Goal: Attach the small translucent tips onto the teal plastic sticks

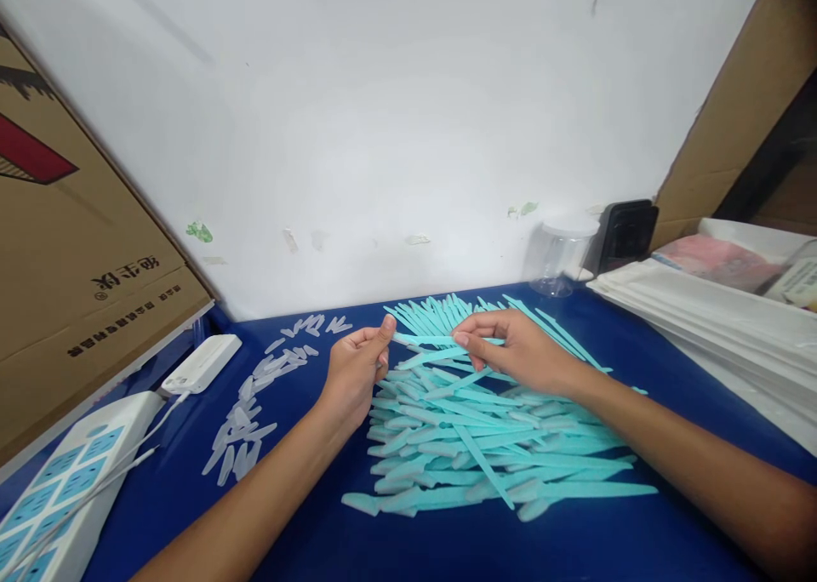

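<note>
Eyebrow razor [425, 340]: turquoise, raised over razor pile [483, 467]
Left hand [357, 369]: pinched closed on its left end
Right hand [507, 348]: fingertips closed on its handle
Translucent caps [281, 362]: scattered, blue table [319, 539]

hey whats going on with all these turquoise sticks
A person's right hand pinches a slim turquoise stick above a blue table. The curled left hand is at the stick's left end, contact unclear. Similar sticks lie heaped below and beyond, and small translucent pieces lie scattered to the left.
</note>
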Motion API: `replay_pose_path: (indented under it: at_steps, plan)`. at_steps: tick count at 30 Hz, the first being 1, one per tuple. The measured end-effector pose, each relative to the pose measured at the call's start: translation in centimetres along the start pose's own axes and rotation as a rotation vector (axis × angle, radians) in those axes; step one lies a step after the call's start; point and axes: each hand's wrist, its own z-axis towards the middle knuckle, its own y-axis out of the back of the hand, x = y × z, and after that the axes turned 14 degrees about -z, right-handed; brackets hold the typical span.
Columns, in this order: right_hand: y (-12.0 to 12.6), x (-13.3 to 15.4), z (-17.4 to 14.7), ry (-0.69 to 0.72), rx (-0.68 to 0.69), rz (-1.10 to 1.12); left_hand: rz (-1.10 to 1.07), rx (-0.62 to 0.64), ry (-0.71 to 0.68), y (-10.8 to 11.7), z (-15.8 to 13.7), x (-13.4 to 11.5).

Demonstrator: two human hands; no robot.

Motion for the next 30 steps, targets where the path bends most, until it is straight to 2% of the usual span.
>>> replay_pose_path:
  at_steps: [4, 12, 20, 24, 26, 30]
  plan:
    - [-0.3, 0.7, -0.2, 0.023, 0.008, 0.013, 0.027, -0.031, -0.016, -0.4, -0.6, 0.2]
    - [-0.2, 0.9, -0.4, 0.055, -0.02, 0.001, 0.039, -0.004, -0.028, -0.3, -0.8, 0.2]
    - [-0.3, 0.1, -0.2, 0.029, 0.085, 0.004, 0.088, -0.015, -0.093, 0.0, 0.2, -0.1]
    - [-0.3, -0.2, -0.2, 0.044, 0.139, -0.033, -0.054, -0.07, -0.023, 0.7, 1.1, -0.4]
    - [-0.2, -0.2, -0.3, 0.048, 0.167, -0.038, -0.147, -0.095, 0.055, 0.9, 1.5, -0.5]
    - [-0.2, -0.1, -0.5, 0.081, 0.211, -0.077, -0.273, -0.08, 0.182, 1.0, 1.8, -0.8]
